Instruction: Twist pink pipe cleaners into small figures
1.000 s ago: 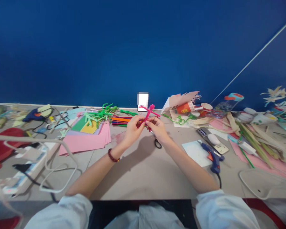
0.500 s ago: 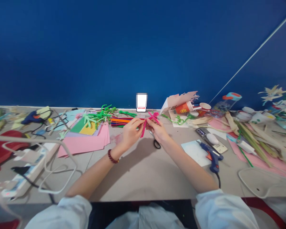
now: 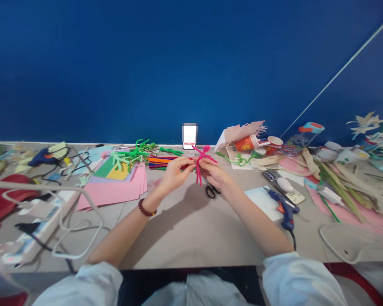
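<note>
Magenta pipe cleaners (image 3: pixel 199 173), twisted into a small shape with several strands sticking out, are held up over the middle of the table. My right hand (image 3: pixel 214 173) grips them near their centre between thumb and fingers. From the other side, my left hand (image 3: pixel 177 173) closes thumb and finger at a strand on the left of the shape. Under my right hand lie scissors (image 3: pixel 211 192) with black handles, their blades partly hidden. Behind my left hand rests a bundle of coloured pipe cleaners (image 3: pixel 159 162).
A phone (image 3: pixel 189 137) stands against the blue wall. Left are green pipe cleaner pieces (image 3: pixel 123 160), pink paper (image 3: pixel 111 192) and a power strip (image 3: pixel 40 231) with cables. Right are a blue glue gun (image 3: pixel 285 209), another phone (image 3: pixel 295 195), paper cups (image 3: pixel 246 143) and dried husks (image 3: pixel 341 187).
The magenta shape has turned, so its strands now spread more upright and outward. My left hand has shifted slightly, with its fingers at the shape's left side. More of the scissors shows.
</note>
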